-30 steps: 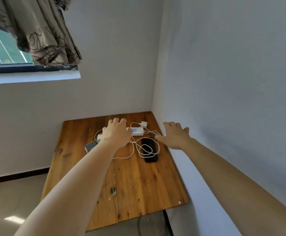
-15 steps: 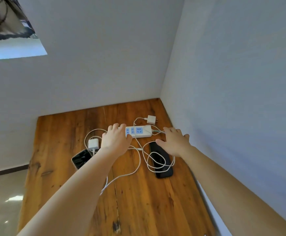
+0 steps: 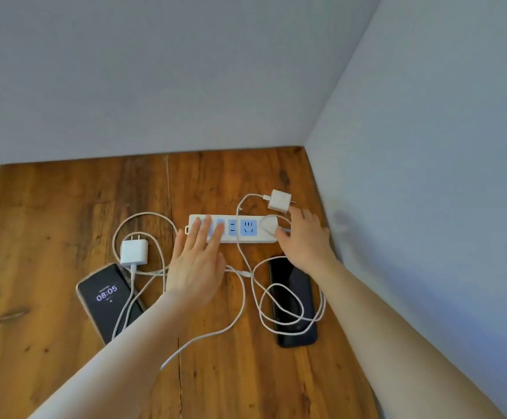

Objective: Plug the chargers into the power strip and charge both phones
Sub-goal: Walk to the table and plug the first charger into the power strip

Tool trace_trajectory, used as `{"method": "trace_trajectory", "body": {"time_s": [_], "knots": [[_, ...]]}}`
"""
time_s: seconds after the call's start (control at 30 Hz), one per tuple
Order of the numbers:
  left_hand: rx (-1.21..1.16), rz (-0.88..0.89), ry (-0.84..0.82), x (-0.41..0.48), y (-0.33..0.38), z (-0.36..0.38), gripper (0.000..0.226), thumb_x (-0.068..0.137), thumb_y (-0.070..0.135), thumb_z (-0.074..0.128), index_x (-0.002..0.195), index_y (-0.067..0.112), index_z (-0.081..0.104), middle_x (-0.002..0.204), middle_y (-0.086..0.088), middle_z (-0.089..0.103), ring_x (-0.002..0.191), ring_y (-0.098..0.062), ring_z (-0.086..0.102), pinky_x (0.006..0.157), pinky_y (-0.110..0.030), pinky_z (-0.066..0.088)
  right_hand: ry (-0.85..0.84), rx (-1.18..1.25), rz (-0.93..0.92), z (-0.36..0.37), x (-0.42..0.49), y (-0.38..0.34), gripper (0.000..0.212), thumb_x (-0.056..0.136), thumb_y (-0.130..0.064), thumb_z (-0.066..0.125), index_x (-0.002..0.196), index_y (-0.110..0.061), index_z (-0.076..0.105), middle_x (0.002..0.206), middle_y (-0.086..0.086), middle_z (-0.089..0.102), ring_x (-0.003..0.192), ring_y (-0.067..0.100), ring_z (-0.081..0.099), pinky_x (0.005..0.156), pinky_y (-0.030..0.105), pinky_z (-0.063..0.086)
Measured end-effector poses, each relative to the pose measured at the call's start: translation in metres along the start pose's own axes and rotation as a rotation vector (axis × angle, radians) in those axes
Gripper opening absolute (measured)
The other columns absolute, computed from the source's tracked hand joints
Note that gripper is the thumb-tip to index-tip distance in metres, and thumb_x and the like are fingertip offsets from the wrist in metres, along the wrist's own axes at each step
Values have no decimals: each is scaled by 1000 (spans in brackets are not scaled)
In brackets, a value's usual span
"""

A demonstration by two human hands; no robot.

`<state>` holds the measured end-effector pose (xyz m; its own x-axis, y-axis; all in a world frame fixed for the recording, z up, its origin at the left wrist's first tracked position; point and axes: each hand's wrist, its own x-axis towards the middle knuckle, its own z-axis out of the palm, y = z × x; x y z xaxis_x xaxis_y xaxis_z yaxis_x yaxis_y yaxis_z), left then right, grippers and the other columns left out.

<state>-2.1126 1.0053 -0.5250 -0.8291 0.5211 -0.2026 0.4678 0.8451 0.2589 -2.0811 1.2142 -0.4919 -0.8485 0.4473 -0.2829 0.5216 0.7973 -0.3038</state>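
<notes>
**Both hands spread flat at the power strip, chargers unplugged**

White power strip (image 3: 234, 228) lying flat on the wooden tabletop (image 3: 65, 207), toward the far right corner where two walls meet, blue socket faces up.

Left hand (image 3: 196, 264) open wide, palm down, fingers splayed; fingertips (image 3: 205, 225) resting across the left end of the strip, covering its leftmost sockets. Nothing gripped.

Right hand (image 3: 305, 240) open as well, fingers loosely spread, palm down over the right end of the strip; thumb lying along the strip's near right corner. Fingertips just beside the far charger, contact with it not clear. Nothing clasped.

Far charger (image 3: 280, 201) lying just behind the strip's right end, prongs out, not in any socket. Near charger (image 3: 134, 251) lying left of the strip, prongs pointing away, likewise unplugged.

Lit phone (image 3: 108, 300) near and left of the strip, screen showing 08:05, white cable (image 3: 240, 309) crossing it. Dark phone (image 3: 293, 300) near and right of the strip, screen black, coiled cable loops lying on top, partly under the right wrist.
</notes>
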Motion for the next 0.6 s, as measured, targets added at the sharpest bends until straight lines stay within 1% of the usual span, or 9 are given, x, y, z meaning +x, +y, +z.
{"method": "trace_trajectory", "body": {"time_s": [0.07, 0.17, 0.3, 0.37, 0.5, 0.57, 0.6], "knots": [[31, 2, -8, 3, -2, 8, 57, 99, 40, 27, 152, 27, 9, 161, -2, 3, 147, -23, -8, 112, -40, -15, 50, -13, -32, 6, 19, -3, 52, 93, -39, 51, 137, -18, 35, 137, 9, 46, 125, 27, 45, 98, 45, 42], [29, -15, 19, 5, -3, 12, 55, 99, 38, 34, 150, 27, 19, 160, -2, 13, 148, -24, 1, 113, -40, -11, 100, -60, -56, 13, 45, -6, 52, 93, -37, 52, 138, -17, 34, 137, 10, 45, 123, 27, 45, 95, 40, 44], [-1, -42, 29, 7, -1, 12, 54, 99, 36, 36, 150, 29, 21, 160, -1, 15, 148, -23, 3, 114, -36, -5, 69, -141, -58, 21, 68, -7, 52, 94, -37, 51, 139, -16, 37, 138, 11, 47, 125, 29, 43, 97, 40, 43], [-28, -65, 34, 8, 3, 10, 54, 99, 35, 36, 150, 28, 21, 160, 0, 14, 148, -23, 2, 112, -34, -4, 67, -143, -58, 23, 75, -6, 51, 92, -37, 54, 136, -14, 42, 136, 11, 50, 124, 29, 43, 96, 39, 44], [-16, -85, -5, 10, 7, 7, 56, 99, 38, 37, 151, 29, 16, 161, 0, 10, 147, -23, 0, 110, -34, -3, 38, -46, -16, 18, 77, -9, 50, 88, -36, 62, 129, -12, 47, 129, 11, 55, 115, 27, 52, 88, 34, 49], [6, -92, -44, 12, 7, 5, 57, 99, 39, 36, 151, 30, 14, 161, 0, 8, 147, -24, -1, 110, -35, -2, 51, 53, 7, 13, 71, -9, 49, 87, -37, 63, 126, -12, 48, 122, 10, 58, 107, 26, 57, 80, 32, 51], [11, -97, -61, 14, 7, 3, 57, 99, 39, 35, 151, 30, 14, 161, 0, 8, 147, -24, 0, 111, -35, -1, 71, 132, 24, 10, 65, -9, 47, 86, -38, 64, 122, -13, 48, 116, 9, 60, 101, 25, 60, 73, 30, 52]]}}
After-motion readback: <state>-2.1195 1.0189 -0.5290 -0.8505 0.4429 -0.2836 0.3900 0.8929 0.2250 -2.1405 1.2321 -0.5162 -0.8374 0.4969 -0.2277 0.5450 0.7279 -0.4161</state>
